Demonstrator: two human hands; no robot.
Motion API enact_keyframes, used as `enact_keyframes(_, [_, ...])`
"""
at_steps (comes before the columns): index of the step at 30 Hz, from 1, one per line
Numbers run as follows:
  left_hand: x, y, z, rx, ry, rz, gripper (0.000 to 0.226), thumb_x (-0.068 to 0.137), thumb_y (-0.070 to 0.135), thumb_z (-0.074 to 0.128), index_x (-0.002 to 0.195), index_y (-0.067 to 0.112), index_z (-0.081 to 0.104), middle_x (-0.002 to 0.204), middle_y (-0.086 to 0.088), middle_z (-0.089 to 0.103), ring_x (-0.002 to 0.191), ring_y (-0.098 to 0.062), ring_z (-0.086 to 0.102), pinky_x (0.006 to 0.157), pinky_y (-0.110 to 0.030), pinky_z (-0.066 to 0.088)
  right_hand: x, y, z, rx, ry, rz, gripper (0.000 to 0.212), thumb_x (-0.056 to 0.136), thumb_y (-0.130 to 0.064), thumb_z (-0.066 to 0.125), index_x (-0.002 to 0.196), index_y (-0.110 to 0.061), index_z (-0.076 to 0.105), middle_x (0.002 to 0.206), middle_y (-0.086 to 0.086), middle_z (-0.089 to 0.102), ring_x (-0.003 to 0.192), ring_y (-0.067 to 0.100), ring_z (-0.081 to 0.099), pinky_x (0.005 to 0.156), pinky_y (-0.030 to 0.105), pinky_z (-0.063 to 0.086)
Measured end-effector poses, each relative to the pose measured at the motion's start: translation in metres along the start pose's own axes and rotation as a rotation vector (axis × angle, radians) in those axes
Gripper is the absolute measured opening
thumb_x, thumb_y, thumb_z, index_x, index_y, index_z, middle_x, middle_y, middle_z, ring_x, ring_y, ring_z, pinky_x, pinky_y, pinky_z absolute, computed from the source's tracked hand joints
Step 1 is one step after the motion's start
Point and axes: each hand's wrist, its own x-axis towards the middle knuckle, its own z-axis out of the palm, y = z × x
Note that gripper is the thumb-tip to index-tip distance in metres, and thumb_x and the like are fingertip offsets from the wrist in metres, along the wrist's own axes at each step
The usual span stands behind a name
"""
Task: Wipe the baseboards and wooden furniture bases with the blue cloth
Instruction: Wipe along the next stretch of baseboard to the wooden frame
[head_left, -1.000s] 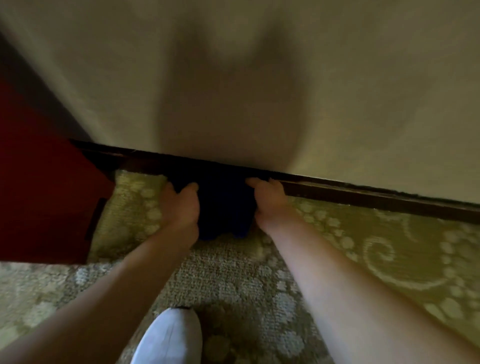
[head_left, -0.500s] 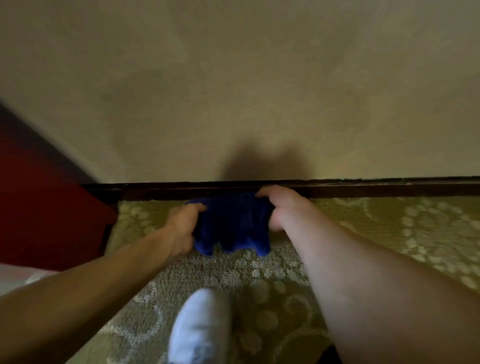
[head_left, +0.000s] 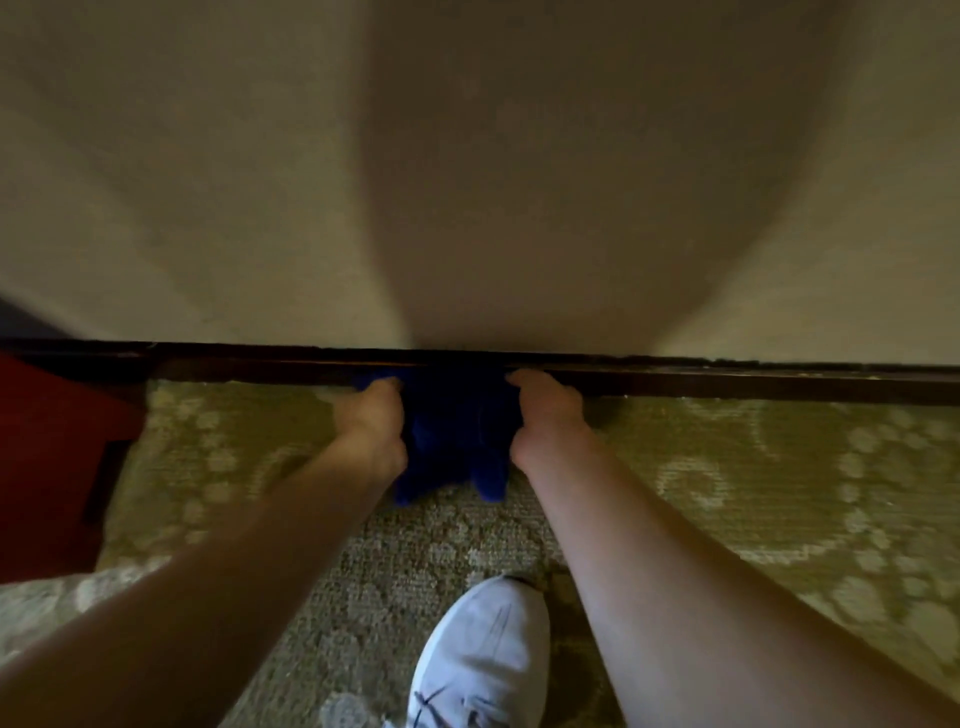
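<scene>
Now | left hand (head_left: 371, 426), right hand (head_left: 545, 415) grip blue cloth (head_left: 457, 431) | against baseboard (head_left: 727, 382)

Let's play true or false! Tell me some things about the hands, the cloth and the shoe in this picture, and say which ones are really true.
1. Both hands hold the blue cloth. True: the left hand grips its left side and the right hand grips its right side.
2. The cloth is pressed up against the dark baseboard. True.
3. The shoe is black. False: it is white.
4. The floor is bare wood. False: it is a patterned green carpet.
5. A red piece of furniture stands to the left. True.
</scene>
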Motion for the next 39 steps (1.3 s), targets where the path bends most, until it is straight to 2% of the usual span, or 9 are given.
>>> enact_keyframes(4, [-0.045,-0.013,0.036,0.044,-0.135,-0.037,0.04,0.075,0.019,0.073,0.113,0.01,0.068,0.107,-0.018,0.073,0.093,-0.038,0.072,0.086,-0.058,0.057,-0.001,-0.014,-0.021,0.043,0.26,-0.098,0.034,0.097,-0.017,0.047,0.127,-0.002,0.052,0.119,0.02,0.061,0.102,0.032,0.059,0.086,0.041,0.047])
enact_keyframes(8, [-0.054,-0.011,0.025,-0.044,0.032,0.115,0.003,0.09,0.014,0.066,0.092,0.014,0.068,0.092,-0.01,0.072,0.089,-0.035,0.07,0.082,-0.047,0.058,0.006,-0.003,-0.007,-0.08,0.152,-0.082,0.034,0.098,-0.017,0.047,0.128,0.0,0.043,0.13,0.02,0.054,0.11,0.034,0.056,0.098,0.046,0.048])
enact_keyframes(12, [-0.056,-0.001,0.02,-0.164,0.128,0.148,0.014,0.089,0.013,0.068,0.101,0.007,0.065,0.093,-0.01,0.069,0.094,-0.035,0.069,0.084,-0.046,0.057,-0.003,0.006,-0.008,-0.055,0.014,-0.097,0.044,0.095,-0.012,0.055,0.138,-0.009,0.044,0.126,0.015,0.059,0.107,0.033,0.061,0.095,0.05,0.052])
enact_keyframes(18, [-0.08,-0.008,0.063,-0.17,-0.004,-0.095,0.022,0.089,0.019,0.067,0.109,0.012,0.06,0.096,-0.007,0.066,0.089,-0.031,0.067,0.08,-0.047,0.059,0.01,-0.014,-0.037,0.088,0.228,-0.22,0.008,0.091,-0.007,0.054,0.088,-0.014,0.054,0.086,0.006,0.062,0.073,0.021,0.061,0.072,0.036,0.051])
enact_keyframes(22, [-0.075,-0.005,0.053,-0.125,-0.004,-0.063,0.033,0.085,0.02,0.07,0.115,0.009,0.06,0.1,-0.007,0.067,0.093,-0.029,0.067,0.085,-0.044,0.056,0.015,-0.007,-0.026,-0.02,0.27,-0.291,0.016,0.09,-0.01,0.055,0.106,-0.008,0.057,0.096,0.009,0.064,0.085,0.028,0.063,0.079,0.04,0.054])
enact_keyframes(25, [-0.04,0.01,0.021,-0.273,0.122,-0.011,0.051,0.069,0.028,0.073,0.115,0.007,0.066,0.11,-0.012,0.073,0.098,-0.031,0.071,0.08,-0.043,0.059,0.005,0.014,0.002,-0.114,0.004,-0.231,0.008,0.089,-0.008,0.059,0.096,-0.012,0.058,0.106,0.018,0.067,0.098,0.036,0.065,0.091,0.053,0.054])
enact_keyframes(29, [-0.018,0.024,-0.003,-0.338,0.229,0.019,0.039,0.085,0.018,0.068,0.123,0.008,0.064,0.113,-0.012,0.072,0.098,-0.03,0.072,0.077,-0.043,0.061,-0.007,0.017,0.012,-0.117,-0.233,-0.134,0.022,0.091,-0.008,0.062,0.113,-0.008,0.06,0.114,0.018,0.066,0.102,0.034,0.065,0.093,0.052,0.053])
enact_keyframes(33, [-0.053,0.005,0.037,-0.227,0.145,-0.078,0.042,0.094,0.016,0.057,0.136,0.009,0.052,0.137,-0.012,0.059,0.12,-0.032,0.061,0.074,-0.032,0.053,0.003,-0.015,-0.019,-0.03,-0.025,-0.149,0.011,0.086,-0.004,0.061,0.097,-0.005,0.063,0.094,0.017,0.067,0.088,0.032,0.066,0.082,0.048,0.055])
enact_keyframes(39, [-0.076,-0.014,0.056,-0.056,0.05,-0.107,0.04,0.089,0.021,0.068,0.125,0.008,0.059,0.113,-0.014,0.066,0.096,-0.035,0.067,0.086,-0.05,0.058,0.023,-0.013,-0.027,-0.104,0.376,-0.339,0.03,0.092,-0.019,0.052,0.117,-0.003,0.059,0.111,0.012,0.065,0.099,0.029,0.062,0.087,0.04,0.051])
